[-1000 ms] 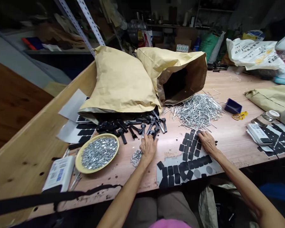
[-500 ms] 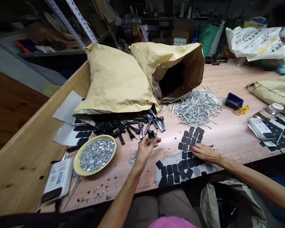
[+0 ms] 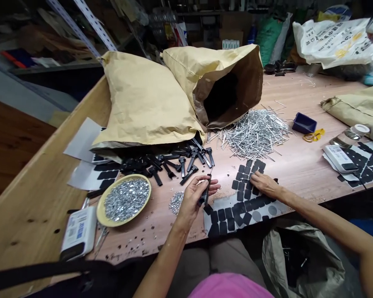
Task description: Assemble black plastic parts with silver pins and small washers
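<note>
My left hand (image 3: 192,196) holds a black plastic part (image 3: 208,188) between thumb and fingers; the part stands nearly upright, and a thin light tip shows at its top. Similar black plastic parts (image 3: 161,163) lie in a heap beyond that hand. My right hand (image 3: 265,184) has its fingers closed over rows of black rounded pads (image 3: 240,185). A thin metal pin (image 3: 244,179) juts left from its fingertips, just over the pads. Below lies a backing sheet (image 3: 217,205) bearing more black pads. A small heap of shiny metal bits (image 3: 176,202) lies beside my left wrist.
A yellow bowl (image 3: 147,203) of metal bits stands left, near a white scale (image 3: 78,234). Two large paper sacks (image 3: 146,99) lie behind. A pile of metal pins (image 3: 256,134) and a blue tray (image 3: 304,123) lie farther right. An open bag (image 3: 273,248) is below the table edge.
My left hand has turned the black part from end-on to lengthwise and moved slightly right. My right hand, with the metal pin, has shifted farther up the pad rows. The view has tilted slightly.
</note>
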A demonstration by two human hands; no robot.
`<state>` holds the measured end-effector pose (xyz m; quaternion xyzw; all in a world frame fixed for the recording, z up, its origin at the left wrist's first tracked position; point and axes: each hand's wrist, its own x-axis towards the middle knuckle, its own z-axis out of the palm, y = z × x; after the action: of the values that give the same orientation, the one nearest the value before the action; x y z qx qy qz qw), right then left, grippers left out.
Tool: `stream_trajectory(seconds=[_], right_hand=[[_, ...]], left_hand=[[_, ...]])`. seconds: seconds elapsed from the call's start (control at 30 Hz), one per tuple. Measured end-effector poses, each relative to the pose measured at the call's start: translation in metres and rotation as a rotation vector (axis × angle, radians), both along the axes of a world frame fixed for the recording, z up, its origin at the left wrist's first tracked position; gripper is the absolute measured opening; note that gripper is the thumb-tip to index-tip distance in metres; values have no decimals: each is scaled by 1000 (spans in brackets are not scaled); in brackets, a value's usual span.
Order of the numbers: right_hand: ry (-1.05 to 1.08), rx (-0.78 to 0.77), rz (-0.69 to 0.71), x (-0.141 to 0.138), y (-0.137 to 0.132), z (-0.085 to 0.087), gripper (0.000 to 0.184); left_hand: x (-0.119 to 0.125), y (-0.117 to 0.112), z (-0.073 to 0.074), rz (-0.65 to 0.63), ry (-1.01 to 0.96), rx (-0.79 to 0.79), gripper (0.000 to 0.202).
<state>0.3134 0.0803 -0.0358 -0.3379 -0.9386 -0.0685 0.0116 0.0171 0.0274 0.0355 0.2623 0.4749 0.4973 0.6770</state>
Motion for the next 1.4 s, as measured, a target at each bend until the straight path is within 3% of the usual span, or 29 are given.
stream_trajectory(seconds=[0.1,0.23,0.33,0.43,0.57,0.67,0.77,0.87,0.93,1.13,1.27,1.4], right_hand=[[-56,-1,76,-8,-14,-2,28],[-21,35,-5,-17,-25,5,30],[69,45,-87,-18,-45,20,33],[184,17,-203,-6,-90,39,34],[266,-121,-423,25,-174,55,35],[262,-152,-579,47,-230,51,40],[247,-7,-637,61,-252,38,44],[315,67,-600,49,-228,29,41],[411,36,-508,18,-196,31,36],[579,-190,-127,-138,-88,28,29],[341,-274,-109,-217,-30,15,29],[52,-283,-93,-252,-7,15,24]], left_hand=[[3,-2,-3,6,9,-53,43],[5,-10,0,3,-14,-141,45],[3,-22,6,-122,-45,-205,41],[-1,-36,4,-217,-66,-229,27],[-3,-50,-7,-198,-36,-200,19],[-3,-58,-13,-152,3,-191,24],[-7,-67,-12,-80,16,-203,26],[-19,-74,-11,-22,-35,-215,27],[-29,-79,-13,38,-48,-198,30],[-54,-96,-25,162,53,-212,35],[-67,-99,-31,163,89,-213,42],[-78,-95,-34,156,61,-208,61]])
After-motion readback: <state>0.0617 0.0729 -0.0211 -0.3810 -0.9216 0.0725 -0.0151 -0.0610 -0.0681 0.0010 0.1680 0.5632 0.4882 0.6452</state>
